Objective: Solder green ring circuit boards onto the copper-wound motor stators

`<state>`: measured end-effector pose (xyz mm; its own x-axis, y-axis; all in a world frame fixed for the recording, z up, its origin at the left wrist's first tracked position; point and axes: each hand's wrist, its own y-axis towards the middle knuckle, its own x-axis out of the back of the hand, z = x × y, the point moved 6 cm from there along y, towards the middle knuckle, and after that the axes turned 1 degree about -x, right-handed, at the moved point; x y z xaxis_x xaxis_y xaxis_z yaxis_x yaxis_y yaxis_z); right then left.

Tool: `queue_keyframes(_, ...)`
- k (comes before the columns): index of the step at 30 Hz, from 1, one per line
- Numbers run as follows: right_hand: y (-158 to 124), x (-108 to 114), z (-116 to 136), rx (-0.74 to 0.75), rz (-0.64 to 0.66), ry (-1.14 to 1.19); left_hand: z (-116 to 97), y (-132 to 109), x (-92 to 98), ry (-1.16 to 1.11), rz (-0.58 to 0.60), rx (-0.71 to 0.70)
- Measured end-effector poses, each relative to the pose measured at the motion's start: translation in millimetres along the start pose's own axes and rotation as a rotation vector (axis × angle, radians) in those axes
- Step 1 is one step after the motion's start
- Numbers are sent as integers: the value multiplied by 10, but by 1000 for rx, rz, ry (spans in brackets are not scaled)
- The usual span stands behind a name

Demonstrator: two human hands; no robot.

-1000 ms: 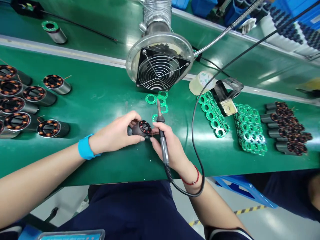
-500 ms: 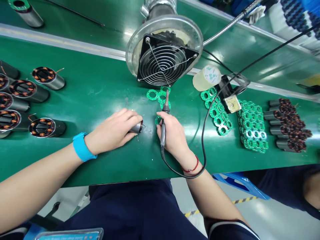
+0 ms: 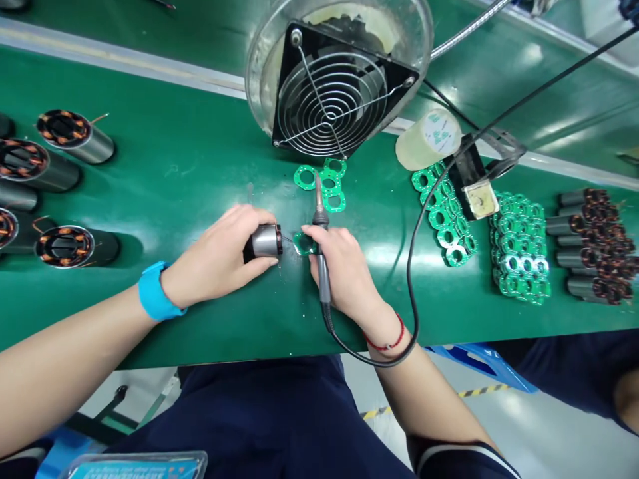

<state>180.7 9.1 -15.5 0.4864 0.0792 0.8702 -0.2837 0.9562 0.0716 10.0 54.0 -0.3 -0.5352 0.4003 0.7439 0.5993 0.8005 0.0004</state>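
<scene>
My left hand (image 3: 224,249) is closed around a motor stator (image 3: 265,240), a grey metal cylinder lying on its side with its wired end facing right. My right hand (image 3: 342,263) grips a soldering iron (image 3: 323,266), its tip pointing away from me over the bench. The thumb and fingers of that hand also hold a green ring-shaped circuit board (image 3: 302,243) close to the stator's wired end. A thin wire from the stator reaches toward the board; whether they touch I cannot tell. Just beyond the iron lie several loose ring boards (image 3: 333,201).
A fan with a wire guard (image 3: 329,113) hangs over the far side. Upright stators (image 3: 74,246) stand at left. On the right are a tape roll (image 3: 426,140), a black soldering stand (image 3: 466,176), board stacks (image 3: 522,243) and stators lying down (image 3: 582,259). The iron's cord (image 3: 413,293) loops beside my right wrist.
My left hand has uncovered more of the stator, which now lies level. The ring board in my right hand has come nearer to it, and the iron's tip has swung left.
</scene>
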Motion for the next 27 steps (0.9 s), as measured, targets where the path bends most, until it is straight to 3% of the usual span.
queue_keyframes(3, 49, -13, 5, -34, -46, -33, 1, -1, 17, -50, 8, 29)
queue_keyframes(6, -19, 94, 19, -98, -159, 87, -18, 2, -7, -54, 32, 22)
queue_keyframes(11, -355, 311, -21, -201, -350, 394, -20, 4, -66, -17, 66, 24)
queue_keyframes(14, -550, 309, -68, -229, -452, 516, -15, 2, -61, -22, 57, 22)
queue_keyframes(20, -667, 120, -163, -299, -419, 612, -39, -1, -24, -23, 3, -3)
queue_keyframes(27, -638, 131, -175, -299, -437, 651, -38, -14, -16, 1, -47, -48)
